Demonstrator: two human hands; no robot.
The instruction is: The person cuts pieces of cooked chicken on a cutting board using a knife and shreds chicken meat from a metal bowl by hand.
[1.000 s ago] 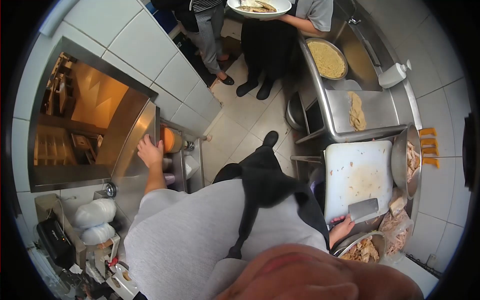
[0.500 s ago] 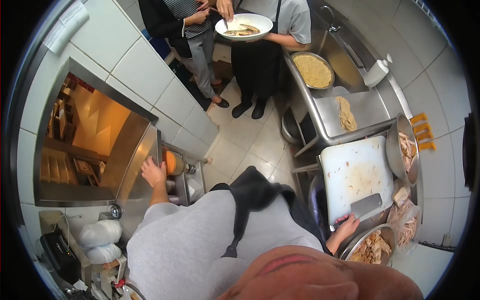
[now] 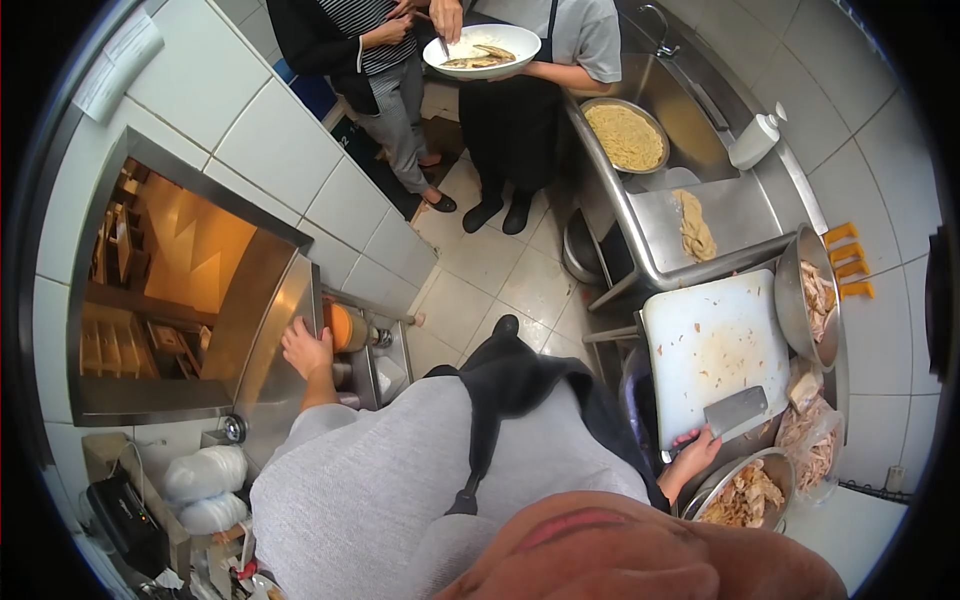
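Observation:
My right hand (image 3: 695,452) grips a cleaver (image 3: 738,410) by its handle. The broad blade lies over the lower right of a white cutting board (image 3: 705,340) strewn with small scraps. A steel bowl (image 3: 808,255) with shredded meat stands beyond the board's right edge. Close to my right wrist is another bowl (image 3: 775,515) of meat pieces, beside a clear plastic bag (image 3: 812,455) of shredded meat. My left hand (image 3: 308,350) rests with fingers spread on the edge of a steel counter (image 3: 262,330), near an orange-lidded container (image 3: 346,328).
Two people stand ahead; one holds a white dish (image 3: 520,45) of food. At right is a steel sink (image 3: 695,110) with a pan of yellowish food (image 3: 625,137) and a cloth (image 3: 694,225). A pass-through window (image 3: 165,270) opens at left. Plastic containers (image 3: 205,475) stand lower left.
The view has shifted slightly, and a black shoe now shows below my apron. The white dish appears slightly further left. Both my hands keep their places.

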